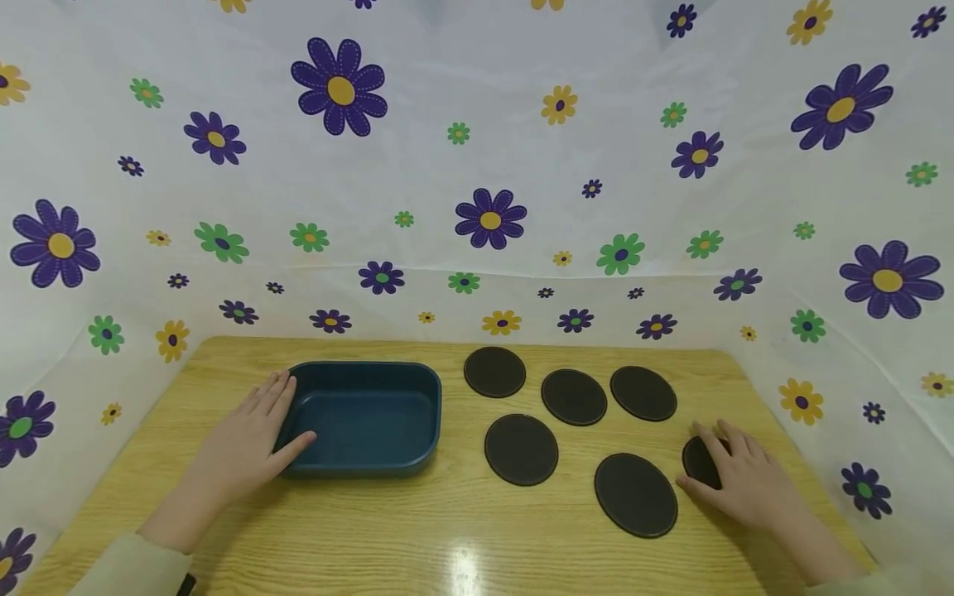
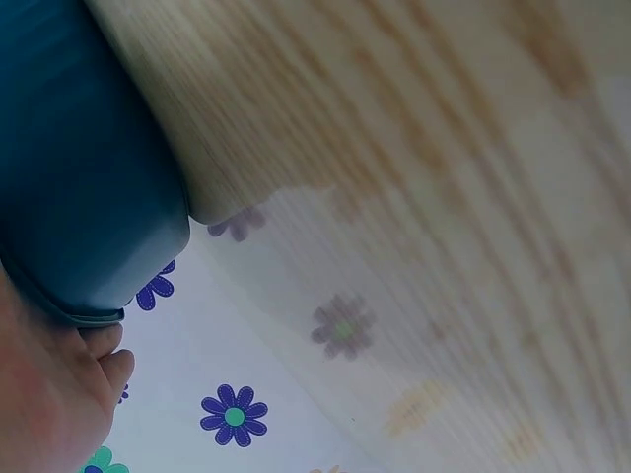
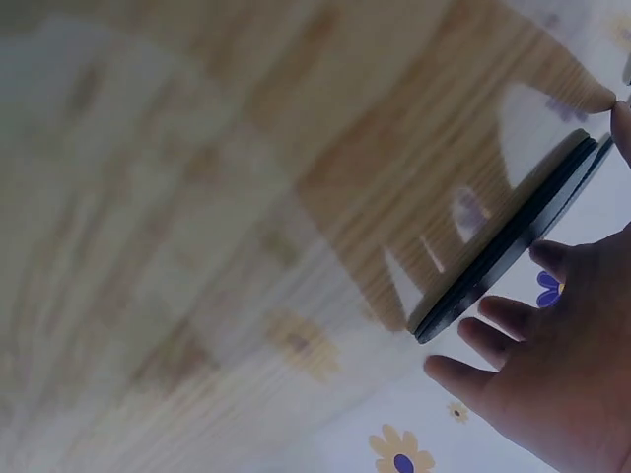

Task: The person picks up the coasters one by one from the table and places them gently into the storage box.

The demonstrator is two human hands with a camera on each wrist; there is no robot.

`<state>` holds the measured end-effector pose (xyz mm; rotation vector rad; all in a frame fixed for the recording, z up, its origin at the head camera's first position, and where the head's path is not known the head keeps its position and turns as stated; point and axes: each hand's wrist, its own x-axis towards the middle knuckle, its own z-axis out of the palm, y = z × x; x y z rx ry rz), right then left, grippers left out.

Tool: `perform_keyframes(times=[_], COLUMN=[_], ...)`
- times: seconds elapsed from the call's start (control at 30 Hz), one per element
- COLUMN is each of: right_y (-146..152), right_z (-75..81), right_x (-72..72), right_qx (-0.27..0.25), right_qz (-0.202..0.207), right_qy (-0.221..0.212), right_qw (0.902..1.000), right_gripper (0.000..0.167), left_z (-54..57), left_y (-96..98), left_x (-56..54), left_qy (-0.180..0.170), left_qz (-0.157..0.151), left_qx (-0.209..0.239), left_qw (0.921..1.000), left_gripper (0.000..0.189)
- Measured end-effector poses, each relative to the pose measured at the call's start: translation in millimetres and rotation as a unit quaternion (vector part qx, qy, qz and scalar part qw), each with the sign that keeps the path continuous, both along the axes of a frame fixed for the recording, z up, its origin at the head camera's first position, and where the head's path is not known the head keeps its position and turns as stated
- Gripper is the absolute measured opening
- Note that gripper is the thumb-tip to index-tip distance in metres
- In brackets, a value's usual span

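Observation:
In the head view, my left hand (image 1: 249, 434) rests along the left rim of a dark blue rectangular tray (image 1: 365, 470). Its fingers lie straight at the rim and the thumb reaches over the inside. The left wrist view shows the tray's outer wall (image 2: 94, 168) with the hand (image 2: 49, 394) beside its rim. My right hand (image 1: 745, 480) is over a round black disc (image 1: 699, 462), partly covering it. Its fingers are spread about the disc (image 3: 513, 241) in the right wrist view, which does not clearly show a grip.
Several more flat black discs lie spread over the wooden table (image 1: 417, 538), among them a near one (image 1: 636, 495), a middle one (image 1: 521, 449) and a back one (image 1: 495, 372). A white flowered cloth (image 1: 417, 165) hangs behind the table and along both sides.

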<state>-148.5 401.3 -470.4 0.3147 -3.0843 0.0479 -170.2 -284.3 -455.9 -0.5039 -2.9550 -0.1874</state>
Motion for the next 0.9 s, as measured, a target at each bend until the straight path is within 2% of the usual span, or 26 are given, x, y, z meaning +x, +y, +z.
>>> perform_keyframes(times=[0.23,0.5,0.9], right_y=[5,8,3], right_z=[-1.9,-2.0,8.8], right_x=[-1.1,-2.4,-17.3], right_qx=[-0.016,-0.022,-0.012], right_qz=[-0.006,0.002,-0.011], right_qy=[-0.035,-0.026,-0.020], right_qw=[0.9992,0.9994,0.9997], right_gripper=[0.091,0.081,0.080], left_z=[0.6,0.7,1.0], left_y=[-0.1,-0.1,0.2], left_x=[0.7,1.8,2.1], left_qy=[0.000,-0.015,-0.020], left_qz=[0.005,0.006,0.002], left_qx=[0.003,0.005,0.009], left_qw=[1.0000,0.9999,0.9998], left_gripper=[0.095,0.102,0.102])
